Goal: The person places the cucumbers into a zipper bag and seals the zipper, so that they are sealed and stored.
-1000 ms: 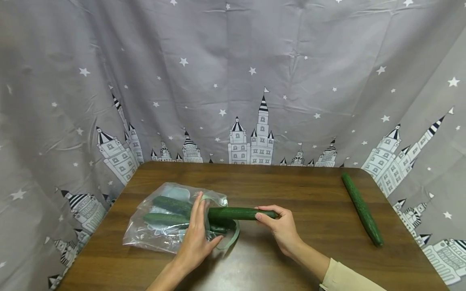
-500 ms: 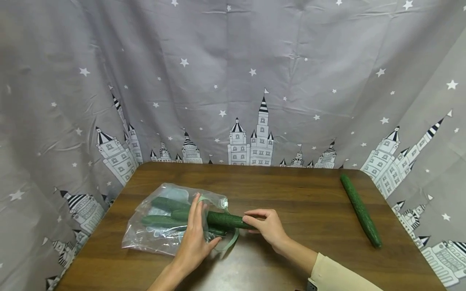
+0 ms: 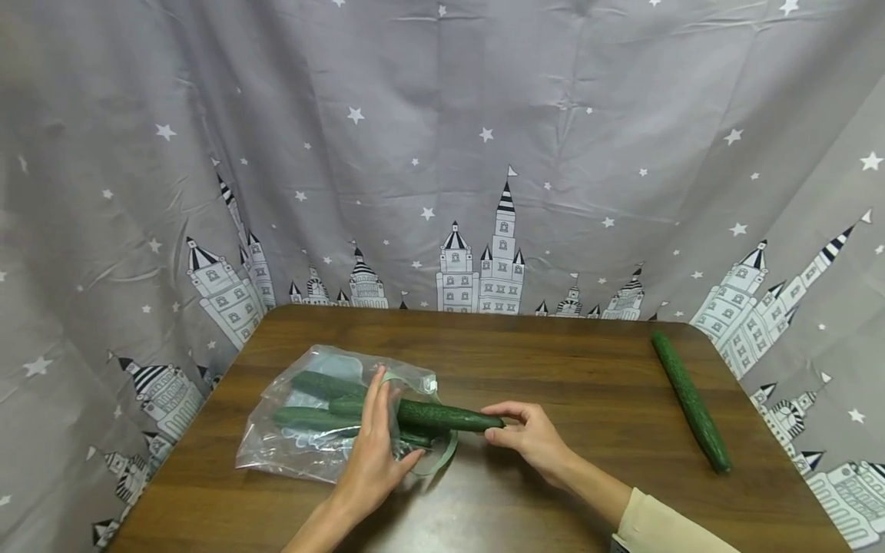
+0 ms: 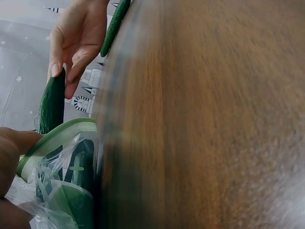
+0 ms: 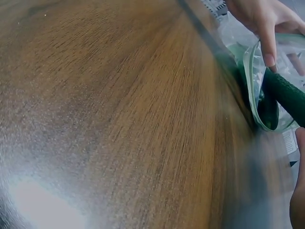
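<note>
A clear zip bag [image 3: 263, 453] with a pale green rim lies on the table's left half, its mouth to the right. Inside are two cucumbers, one at the back [image 3: 314, 382] and one at the front [image 3: 304, 418]. A third cucumber [image 3: 442, 416] sits partly in the bag and sticks out through the mouth. My right hand [image 3: 535, 442] pinches its outer end between thumb and fingers. My left hand [image 3: 369, 461] lies against the bag near its mouth, fingers long and straight, thumb apart. The right wrist view shows a left fingertip [image 5: 269, 59] at the bag's rim, right by the cucumber.
Another cucumber [image 3: 691, 403] lies slantwise on the brown wooden table [image 3: 581, 361] at the right. Behind the table hangs a grey curtain [image 3: 387, 153] printed with castles and stars.
The third cucumber has slid leftward, deeper into the bag, pushed by my right hand. Lately the right hand has drawn back slightly toward its tip. My left hand has stayed in place.
</note>
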Action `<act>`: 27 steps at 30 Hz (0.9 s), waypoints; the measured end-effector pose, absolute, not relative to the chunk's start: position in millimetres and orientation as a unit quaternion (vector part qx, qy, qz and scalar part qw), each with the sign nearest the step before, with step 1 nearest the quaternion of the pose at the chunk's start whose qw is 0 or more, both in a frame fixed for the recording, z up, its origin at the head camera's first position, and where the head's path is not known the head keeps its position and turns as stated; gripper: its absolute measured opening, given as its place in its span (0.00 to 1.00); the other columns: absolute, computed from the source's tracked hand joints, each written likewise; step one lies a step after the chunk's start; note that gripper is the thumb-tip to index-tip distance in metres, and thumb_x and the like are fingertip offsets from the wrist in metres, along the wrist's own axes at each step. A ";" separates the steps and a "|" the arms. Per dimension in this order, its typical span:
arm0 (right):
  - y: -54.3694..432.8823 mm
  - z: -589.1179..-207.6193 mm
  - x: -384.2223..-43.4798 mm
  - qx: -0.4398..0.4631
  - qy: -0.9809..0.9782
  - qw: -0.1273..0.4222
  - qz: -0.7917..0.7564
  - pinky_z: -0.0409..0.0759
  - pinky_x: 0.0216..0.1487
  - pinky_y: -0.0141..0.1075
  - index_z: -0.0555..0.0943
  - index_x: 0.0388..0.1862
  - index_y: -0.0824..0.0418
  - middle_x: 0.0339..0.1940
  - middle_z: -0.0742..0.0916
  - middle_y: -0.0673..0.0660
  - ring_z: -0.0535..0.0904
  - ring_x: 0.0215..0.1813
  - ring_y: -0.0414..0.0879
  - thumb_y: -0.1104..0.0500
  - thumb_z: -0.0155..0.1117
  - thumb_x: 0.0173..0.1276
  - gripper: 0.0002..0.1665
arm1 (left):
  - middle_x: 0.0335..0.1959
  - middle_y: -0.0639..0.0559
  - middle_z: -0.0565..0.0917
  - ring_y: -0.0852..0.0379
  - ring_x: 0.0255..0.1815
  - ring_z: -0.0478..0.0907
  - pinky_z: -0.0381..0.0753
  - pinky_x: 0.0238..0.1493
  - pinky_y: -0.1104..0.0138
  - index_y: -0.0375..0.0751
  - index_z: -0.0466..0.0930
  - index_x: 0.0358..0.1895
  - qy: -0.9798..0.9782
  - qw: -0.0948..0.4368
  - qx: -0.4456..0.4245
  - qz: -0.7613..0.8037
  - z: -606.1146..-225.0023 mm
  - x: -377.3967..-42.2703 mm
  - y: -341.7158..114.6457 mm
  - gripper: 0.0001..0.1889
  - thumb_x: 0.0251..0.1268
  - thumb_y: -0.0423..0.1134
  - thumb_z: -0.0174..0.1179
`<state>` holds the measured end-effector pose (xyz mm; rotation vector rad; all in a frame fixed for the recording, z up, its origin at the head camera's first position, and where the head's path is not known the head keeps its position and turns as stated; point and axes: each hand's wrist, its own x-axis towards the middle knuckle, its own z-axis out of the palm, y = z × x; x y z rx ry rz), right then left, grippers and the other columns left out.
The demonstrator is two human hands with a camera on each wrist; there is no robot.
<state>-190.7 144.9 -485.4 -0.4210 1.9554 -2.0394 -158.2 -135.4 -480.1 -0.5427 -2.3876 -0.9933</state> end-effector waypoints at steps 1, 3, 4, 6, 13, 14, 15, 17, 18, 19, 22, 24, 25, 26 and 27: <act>145.1 -485.7 -190.7 -0.147 0.676 0.141 -0.708 0.86 0.52 0.36 0.79 0.60 0.78 0.50 0.87 0.64 0.86 0.52 0.62 0.70 0.71 0.66 0.25 | 0.83 0.34 0.47 0.32 0.74 0.64 0.69 0.70 0.49 0.32 0.43 0.82 -0.875 0.248 -0.201 -0.365 -480.1 -158.2 -135.1 0.76 0.25 0.25 0.88; 144.6 -486.0 -191.1 -0.146 0.674 0.138 -0.711 0.86 0.52 0.37 0.79 0.60 0.78 0.50 0.88 0.65 0.86 0.53 0.62 0.70 0.71 0.66 0.25 | 0.83 0.34 0.47 0.33 0.74 0.64 0.68 0.70 0.49 0.32 0.43 0.82 -0.874 0.250 -0.204 -0.364 -480.3 -158.3 -134.6 0.76 0.25 0.24 0.88; 143.9 -486.3 -191.5 -0.145 0.673 0.136 -0.712 0.86 0.53 0.38 0.79 0.60 0.79 0.51 0.87 0.65 0.87 0.52 0.60 0.70 0.72 0.67 0.24 | 0.83 0.34 0.47 0.34 0.73 0.65 0.68 0.70 0.49 0.32 0.43 0.82 -0.873 0.251 -0.206 -0.364 -480.4 -158.3 -134.4 0.76 0.24 0.24 0.88; 142.1 -486.8 -192.6 -0.142 0.674 0.133 -0.713 0.87 0.52 0.41 0.79 0.59 0.79 0.51 0.87 0.66 0.88 0.50 0.56 0.70 0.72 0.67 0.24 | 0.83 0.34 0.46 0.34 0.72 0.68 0.69 0.70 0.50 0.32 0.42 0.83 -0.871 0.253 -0.210 -0.366 -480.7 -158.1 -134.1 0.76 0.24 0.23 0.88; 134.6 -486.4 -194.9 -0.138 0.691 0.115 -0.700 0.89 0.46 0.38 0.82 0.56 0.78 0.49 0.88 0.65 0.88 0.45 0.49 0.69 0.74 0.65 0.22 | 0.83 0.34 0.46 0.34 0.70 0.70 0.70 0.69 0.52 0.34 0.39 0.84 -0.865 0.250 -0.217 -0.378 -482.0 -156.7 -132.1 0.79 0.24 0.23 0.88; 133.1 -486.0 -195.0 -0.141 0.695 0.114 -0.696 0.89 0.45 0.37 0.82 0.55 0.78 0.49 0.88 0.65 0.88 0.44 0.48 0.69 0.74 0.65 0.22 | 0.83 0.35 0.46 0.34 0.70 0.70 0.70 0.69 0.52 0.33 0.39 0.83 -0.865 0.250 -0.218 -0.376 -482.0 -156.6 -132.1 0.78 0.24 0.23 0.88; 131.3 -485.7 -195.1 -0.146 0.698 0.112 -0.693 0.88 0.43 0.35 0.83 0.55 0.78 0.48 0.88 0.65 0.88 0.44 0.48 0.69 0.74 0.64 0.21 | 0.83 0.35 0.46 0.34 0.71 0.70 0.70 0.69 0.52 0.32 0.41 0.83 -0.866 0.250 -0.219 -0.373 -482.0 -156.5 -132.0 0.77 0.24 0.23 0.88; 127.6 -485.7 -195.4 -0.154 0.703 0.108 -0.686 0.87 0.40 0.33 0.84 0.54 0.77 0.47 0.89 0.65 0.88 0.42 0.48 0.70 0.75 0.64 0.21 | 0.83 0.35 0.46 0.34 0.71 0.69 0.70 0.69 0.51 0.30 0.44 0.82 -0.869 0.254 -0.221 -0.363 -481.9 -156.4 -131.9 0.75 0.24 0.24 0.88; 125.5 -486.1 -195.5 -0.158 0.704 0.106 -0.684 0.87 0.39 0.32 0.84 0.54 0.77 0.47 0.89 0.65 0.88 0.42 0.48 0.70 0.75 0.63 0.20 | 0.83 0.35 0.46 0.34 0.71 0.69 0.70 0.69 0.51 0.29 0.45 0.81 -0.870 0.255 -0.222 -0.358 -482.0 -156.3 -131.9 0.74 0.25 0.24 0.88; 123.2 -486.5 -195.7 -0.160 0.704 0.104 -0.684 0.87 0.39 0.32 0.84 0.53 0.77 0.47 0.89 0.65 0.88 0.42 0.48 0.71 0.75 0.63 0.20 | 0.83 0.35 0.46 0.34 0.71 0.69 0.69 0.70 0.51 0.28 0.46 0.81 -0.872 0.257 -0.222 -0.353 -482.1 -156.2 -131.9 0.73 0.25 0.25 0.88; 115.2 -488.2 -196.9 -0.164 0.705 0.097 -0.684 0.88 0.41 0.33 0.85 0.52 0.76 0.46 0.89 0.66 0.88 0.43 0.49 0.72 0.76 0.62 0.19 | 0.83 0.35 0.46 0.34 0.71 0.69 0.69 0.70 0.52 0.28 0.47 0.80 -0.873 0.258 -0.221 -0.350 -482.6 -155.6 -131.7 0.72 0.24 0.25 0.88; 109.9 -488.3 -197.7 -0.170 0.706 0.085 -0.682 0.88 0.43 0.34 0.85 0.51 0.76 0.46 0.89 0.66 0.88 0.45 0.51 0.72 0.76 0.61 0.19 | 0.83 0.36 0.46 0.34 0.71 0.68 0.69 0.70 0.52 0.28 0.48 0.80 -0.873 0.256 -0.220 -0.353 -482.8 -155.0 -131.5 0.72 0.24 0.24 0.88; 107.2 -488.5 -198.5 -0.172 0.708 0.078 -0.680 0.88 0.44 0.34 0.86 0.50 0.76 0.46 0.89 0.67 0.88 0.45 0.51 0.72 0.76 0.61 0.18 | 0.83 0.35 0.47 0.33 0.71 0.68 0.69 0.70 0.52 0.27 0.48 0.80 -0.873 0.255 -0.220 -0.354 -482.8 -154.8 -131.2 0.72 0.24 0.24 0.88; 104.5 -488.0 -199.1 -0.175 0.712 0.070 -0.676 0.88 0.44 0.34 0.86 0.49 0.76 0.46 0.89 0.66 0.88 0.45 0.52 0.71 0.77 0.61 0.18 | 0.83 0.35 0.47 0.33 0.71 0.68 0.70 0.69 0.51 0.27 0.49 0.80 -0.872 0.254 -0.221 -0.355 -482.8 -154.7 -131.0 0.71 0.25 0.24 0.88; 101.9 -488.2 -200.0 -0.179 0.716 0.062 -0.672 0.89 0.44 0.35 0.86 0.49 0.75 0.46 0.89 0.67 0.89 0.45 0.53 0.71 0.77 0.60 0.17 | 0.83 0.34 0.47 0.33 0.71 0.69 0.70 0.69 0.51 0.26 0.50 0.79 -0.872 0.254 -0.222 -0.354 -482.7 -154.6 -130.6 0.70 0.25 0.24 0.88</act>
